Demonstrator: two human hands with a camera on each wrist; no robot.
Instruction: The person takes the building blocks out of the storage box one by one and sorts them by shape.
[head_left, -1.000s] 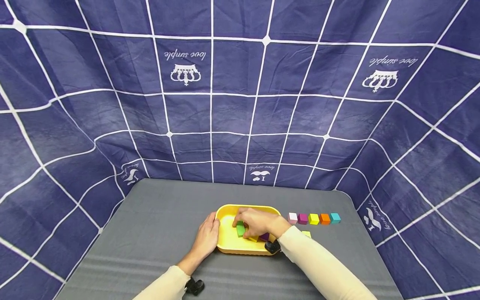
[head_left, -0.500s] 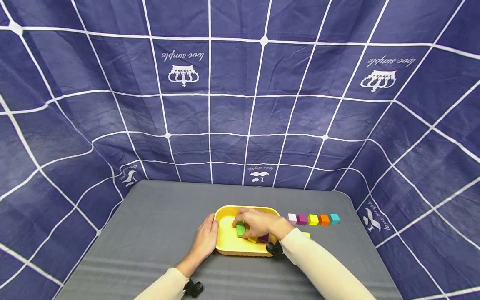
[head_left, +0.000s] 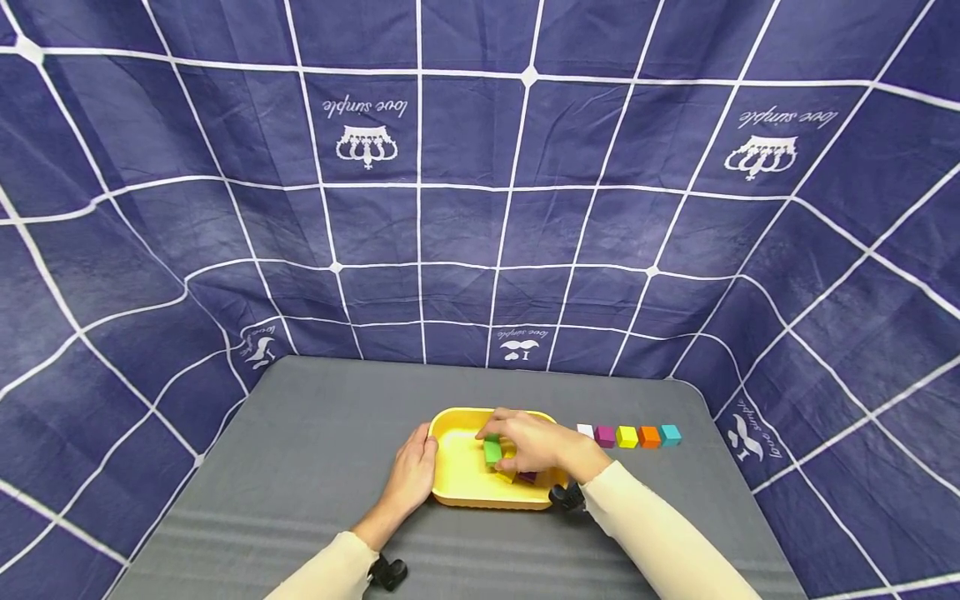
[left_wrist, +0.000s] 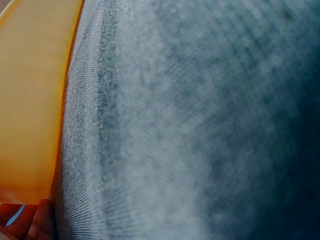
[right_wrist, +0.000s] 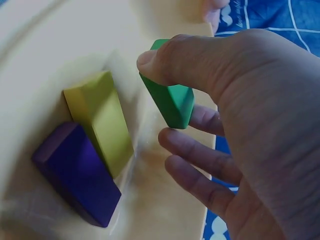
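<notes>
**Green block pinched above the yellow tray**

The right hand [head_left: 536, 443] pinches the green block [head_left: 492, 451] between thumb and fingertips, over the inside of the yellow tray [head_left: 453, 475]. From the right wrist view the thumb lies across the upper edge of the green block [right_wrist: 170, 97], which hangs tilted, with the other fingers curled beneath and beside it; it appears clear of the tray floor, though the angle makes that hard to confirm. Just beside it on the tray floor lie a yellow block [right_wrist: 100, 122] and a purple block [right_wrist: 77, 172], side by side and touching each other.

The left hand [head_left: 411, 477] rests on the grey table [head_left: 300, 467] with its fingers against the tray's left rim, loosely wrapped on the edge. The left wrist view shows only the tray's orange-yellow wall [left_wrist: 30, 100] and blurred grey cloth, so the fingers' exact hold is hard to read there.

To the right of the tray stands a row of small cubes on the table: white [head_left: 585, 431], magenta [head_left: 604, 436], yellow [head_left: 627, 436], orange [head_left: 648, 436] and teal [head_left: 671, 434].

Compared with half a second ago, the right hand and the green block have shifted a little to the right and toward the tray's middle, and the hand now covers part of the white cube. The left hand and the tray are where they were.
</notes>
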